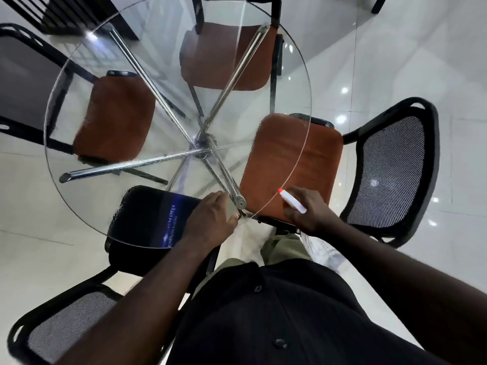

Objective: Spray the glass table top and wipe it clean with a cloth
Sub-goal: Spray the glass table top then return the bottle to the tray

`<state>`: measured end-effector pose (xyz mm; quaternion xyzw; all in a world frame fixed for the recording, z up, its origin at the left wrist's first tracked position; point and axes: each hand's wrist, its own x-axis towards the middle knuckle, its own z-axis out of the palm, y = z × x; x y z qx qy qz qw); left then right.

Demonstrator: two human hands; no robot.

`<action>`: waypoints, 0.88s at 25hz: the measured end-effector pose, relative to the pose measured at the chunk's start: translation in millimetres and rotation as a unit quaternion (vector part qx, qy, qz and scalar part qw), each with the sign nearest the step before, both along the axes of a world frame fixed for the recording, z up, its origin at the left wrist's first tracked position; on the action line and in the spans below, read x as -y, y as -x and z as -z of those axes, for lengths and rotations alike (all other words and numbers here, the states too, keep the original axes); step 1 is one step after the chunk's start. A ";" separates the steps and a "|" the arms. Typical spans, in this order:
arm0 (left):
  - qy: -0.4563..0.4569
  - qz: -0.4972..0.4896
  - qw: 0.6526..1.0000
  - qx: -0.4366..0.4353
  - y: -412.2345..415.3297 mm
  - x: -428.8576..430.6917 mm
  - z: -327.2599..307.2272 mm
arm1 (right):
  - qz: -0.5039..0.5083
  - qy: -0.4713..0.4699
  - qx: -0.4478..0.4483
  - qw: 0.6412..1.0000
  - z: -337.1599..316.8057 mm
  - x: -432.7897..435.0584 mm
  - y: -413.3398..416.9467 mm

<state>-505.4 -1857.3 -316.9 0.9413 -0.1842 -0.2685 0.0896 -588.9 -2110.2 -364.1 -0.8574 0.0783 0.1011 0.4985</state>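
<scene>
Gripping spray bottle point(292, 202) is right hand point(309, 212); left hand point(210, 221) rests loosely curled on glass point(232, 164).

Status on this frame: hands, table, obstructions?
Left hand rests on glass table top, near edge. Right hand grips spray bottle, nozzle toward glass. No cloth in view.

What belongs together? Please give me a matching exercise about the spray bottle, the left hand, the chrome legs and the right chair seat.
Things:
1 spray bottle
2 left hand
3 chrome legs
4 right chair seat

Places or colours:
a under the glass table top, crossing near its middle
b orange
c held in the right hand
d resting on the glass near its edge

Pairs: 1-c, 2-d, 3-a, 4-b
</scene>
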 end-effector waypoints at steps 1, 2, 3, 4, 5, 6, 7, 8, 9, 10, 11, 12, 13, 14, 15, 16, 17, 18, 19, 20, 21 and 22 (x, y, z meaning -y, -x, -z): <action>0.007 0.005 1.000 0.004 3.5 -5.7 -0.8 | 0.006 0.005 -0.002 1.000 -1.1 -6.7 4.1; 0.014 0.011 1.000 0.011 7.1 -12.2 -2.4 | 0.018 0.010 0.000 1.000 -3.4 -13.5 8.1; 0.022 0.015 1.000 0.016 9.6 -18.0 -3.4 | 0.034 0.014 0.001 0.999 -5.8 -19.0 11.9; 0.030 0.017 0.999 0.021 12.1 -24.0 -3.8 | 0.051 0.019 0.005 0.998 -9.0 -23.6 15.6; 0.037 0.021 0.999 0.027 15.7 -31.1 -5.2 | 0.068 0.028 0.013 0.997 -13.8 -29.2 20.6; 0.044 0.029 0.998 0.032 19.8 -38.5 -5.5 | 0.084 0.035 0.019 0.996 -18.6 -34.1 25.9; 0.051 0.037 0.997 0.036 23.4 -45.0 -5.4 | 0.100 0.037 0.024 0.994 -24.9 -38.4 31.1; 0.058 0.048 0.996 0.041 26.1 -50.6 -5.0 | 0.115 0.034 0.028 0.992 -31.0 -42.0 36.9; 0.064 0.061 0.995 0.046 28.9 -54.7 -6.2 | 0.132 0.030 0.033 0.990 -37.8 -46.2 44.5; 0.073 0.076 0.993 0.050 31.8 -56.8 -8.3 | 0.150 0.028 0.040 0.987 -44.7 -50.0 53.1; 0.083 0.090 0.991 0.055 34.4 -56.5 -11.6 | 0.166 0.030 0.052 0.984 -52.8 -53.4 62.4; 0.088 0.102 0.989 0.058 35.9 -54.7 -16.1 | 0.180 0.029 0.064 0.981 -60.8 -56.2 70.7; 0.096 0.113 0.987 0.063 36.8 -51.3 -22.2 | 0.194 0.022 0.075 0.978 -69.4 -58.0 78.5; 0.106 0.128 0.984 0.070 38.3 -46.4 -30.2 | 0.209 0.012 0.089 0.974 -79.7 -58.2 87.2; 0.117 0.146 0.979 0.080 38.9 -39.5 -37.3 | 0.225 0.008 0.106 0.969 -90.5 -56.1 94.8; 0.125 0.165 0.974 0.090 39.3 -30.7 -44.8 | 0.240 0.008 0.122 0.963 -100.8 -51.2 102.5; 0.133 0.182 0.969 0.099 40.4 -20.2 -52.9 | 0.257 0.011 0.134 0.957 -111.6 -44.2 110.7; 0.141 0.194 0.965 0.104 42.1 -8.8 -61.4 | 0.276 0.011 0.144 0.950 -122.4 -35.5 119.4; 0.151 0.204 0.961 0.111 44.4 4.5 -69.9 | 0.295 0.010 0.154 0.943 -134.6 -25.7 128.6; 0.159 0.213 0.957 0.118 46.6 17.8 -78.5 | 0.309 0.009 0.166 0.936 -145.3 -15.3 137.3; 0.169 0.222 0.952 0.125 49.8 31.6 -87.2 | 0.321 0.012 0.179 0.930 -155.4 -4.7 146.7; 0.181 0.240 0.944 0.132 55.3 49.9 -97.3 | 0.338 0.017 0.192 0.921 -165.2 10.1 159.0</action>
